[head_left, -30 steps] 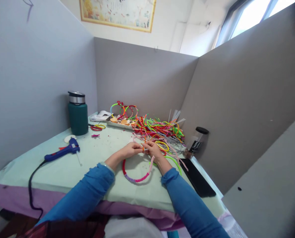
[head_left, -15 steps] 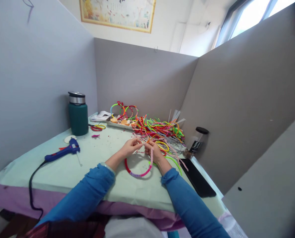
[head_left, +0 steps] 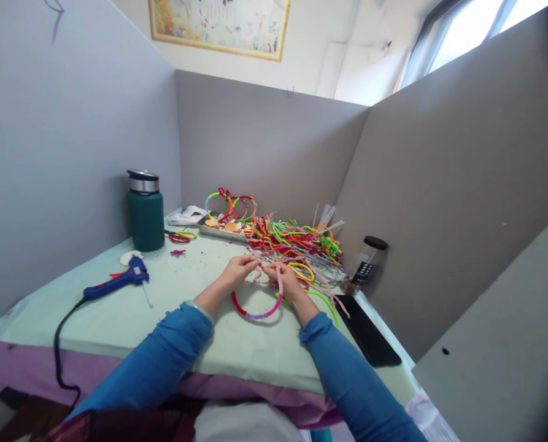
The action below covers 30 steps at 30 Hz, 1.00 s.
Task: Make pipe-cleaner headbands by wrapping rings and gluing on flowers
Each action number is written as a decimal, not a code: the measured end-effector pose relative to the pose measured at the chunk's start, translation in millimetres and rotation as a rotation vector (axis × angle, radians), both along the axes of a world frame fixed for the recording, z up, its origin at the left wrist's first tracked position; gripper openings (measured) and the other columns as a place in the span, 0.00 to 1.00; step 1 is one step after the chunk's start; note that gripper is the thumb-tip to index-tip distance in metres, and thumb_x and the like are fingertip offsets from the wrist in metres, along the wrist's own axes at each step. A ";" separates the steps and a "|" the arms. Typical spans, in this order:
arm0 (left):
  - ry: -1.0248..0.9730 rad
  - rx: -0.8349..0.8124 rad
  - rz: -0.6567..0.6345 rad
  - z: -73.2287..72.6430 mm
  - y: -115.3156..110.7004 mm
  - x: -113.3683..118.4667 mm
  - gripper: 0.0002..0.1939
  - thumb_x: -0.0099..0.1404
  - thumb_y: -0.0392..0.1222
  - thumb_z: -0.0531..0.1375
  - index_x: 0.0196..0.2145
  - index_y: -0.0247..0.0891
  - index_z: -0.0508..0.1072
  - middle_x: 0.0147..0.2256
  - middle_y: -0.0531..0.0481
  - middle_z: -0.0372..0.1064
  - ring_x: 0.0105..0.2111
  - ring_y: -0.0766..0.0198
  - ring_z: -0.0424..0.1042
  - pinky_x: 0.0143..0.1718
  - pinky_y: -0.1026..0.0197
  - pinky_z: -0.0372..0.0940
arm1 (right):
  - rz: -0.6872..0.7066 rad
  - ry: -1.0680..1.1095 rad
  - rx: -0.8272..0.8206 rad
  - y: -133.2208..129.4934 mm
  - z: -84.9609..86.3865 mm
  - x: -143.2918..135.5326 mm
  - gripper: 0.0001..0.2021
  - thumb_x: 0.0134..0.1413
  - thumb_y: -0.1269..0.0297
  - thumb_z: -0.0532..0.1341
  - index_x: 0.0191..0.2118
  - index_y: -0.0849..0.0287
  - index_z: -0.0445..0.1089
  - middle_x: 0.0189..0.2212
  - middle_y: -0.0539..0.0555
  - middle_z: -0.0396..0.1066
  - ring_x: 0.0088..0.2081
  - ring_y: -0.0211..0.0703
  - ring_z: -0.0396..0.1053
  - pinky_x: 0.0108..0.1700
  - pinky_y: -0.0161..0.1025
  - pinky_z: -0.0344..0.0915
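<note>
My left hand [head_left: 237,271] and my right hand [head_left: 285,280] meet over the middle of the table, fingertips almost touching. From them hangs a hoop wrapped in fuzzy pipe cleaner [head_left: 256,317], with red, lilac, magenta and pale pink stretches. The pale pink side comes up at my right hand, whose fingers are closed on it. The red side runs up behind my left hand, whose thumb and fingers are pinched together at the top of the hoop. A bit of orange shows between the fingertips; its exact hold is too small to make out.
A heap of colourful pipe cleaners [head_left: 296,236] lies beyond my hands. Behind stands a metal tray [head_left: 223,232] with discs and finished hoops. Left are a green bottle [head_left: 145,222], scissors [head_left: 181,237] and a blue glue gun [head_left: 117,282]; right, a black phone [head_left: 369,331] and a jar [head_left: 368,261].
My left hand has shifted slightly left, and the hoop has tilted, its lower edge rising a little. My right hand stays nearly in place.
</note>
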<state>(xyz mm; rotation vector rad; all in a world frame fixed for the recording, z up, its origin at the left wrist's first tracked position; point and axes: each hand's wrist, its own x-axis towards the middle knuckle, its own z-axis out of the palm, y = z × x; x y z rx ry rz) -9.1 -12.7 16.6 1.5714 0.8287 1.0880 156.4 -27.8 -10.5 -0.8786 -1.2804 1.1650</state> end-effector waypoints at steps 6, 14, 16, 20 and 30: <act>0.111 -0.052 0.051 1.5 -1.4 -0.5 0.18 0.50 0.54 0.62 0.23 0.34 0.69 0.14 0.60 0.50 0.14 0.74 0.46 0.17 0.65 0.41 | -0.064 -0.044 0.050 -0.8 0.8 -0.4 0.12 0.37 0.56 0.67 0.22 0.60 0.71 0.15 0.45 0.58 0.18 0.32 0.52 0.21 0.33 0.48; 0.239 -0.166 -0.026 -3.3 -1.3 -0.7 0.21 0.49 0.57 0.62 0.27 0.33 0.70 0.14 0.61 0.49 0.12 0.76 0.44 0.16 0.66 0.37 | -0.096 -0.033 0.059 0.3 0.8 0.4 0.11 0.34 0.58 0.69 0.23 0.60 0.71 0.15 0.45 0.59 0.20 0.33 0.55 0.22 0.33 0.51; 0.262 -0.182 -0.064 -3.3 -2.8 -1.0 0.22 0.49 0.58 0.62 0.28 0.33 0.70 0.15 0.61 0.49 0.13 0.76 0.44 0.16 0.66 0.36 | -0.102 -0.044 0.076 -0.7 2.5 0.3 0.11 0.35 0.58 0.68 0.21 0.60 0.71 0.15 0.45 0.60 0.20 0.34 0.55 0.23 0.33 0.51; 0.284 -0.194 -0.209 -5.7 -2.1 -1.9 0.22 0.49 0.58 0.62 0.29 0.34 0.70 0.15 0.62 0.47 0.13 0.76 0.43 0.16 0.66 0.36 | -0.092 -0.080 0.103 -0.6 2.3 1.3 0.11 0.37 0.58 0.67 0.21 0.60 0.70 0.17 0.46 0.62 0.20 0.33 0.55 0.23 0.33 0.51; 0.336 -0.067 -0.337 -9.9 -2.9 -2.1 0.20 0.52 0.58 0.60 0.25 0.35 0.67 0.16 0.61 0.46 0.15 0.75 0.44 0.16 0.66 0.39 | -0.084 -0.144 0.026 4.7 -5.7 4.1 0.15 0.37 0.55 0.68 0.20 0.60 0.64 0.15 0.43 0.57 0.18 0.31 0.53 0.22 0.31 0.50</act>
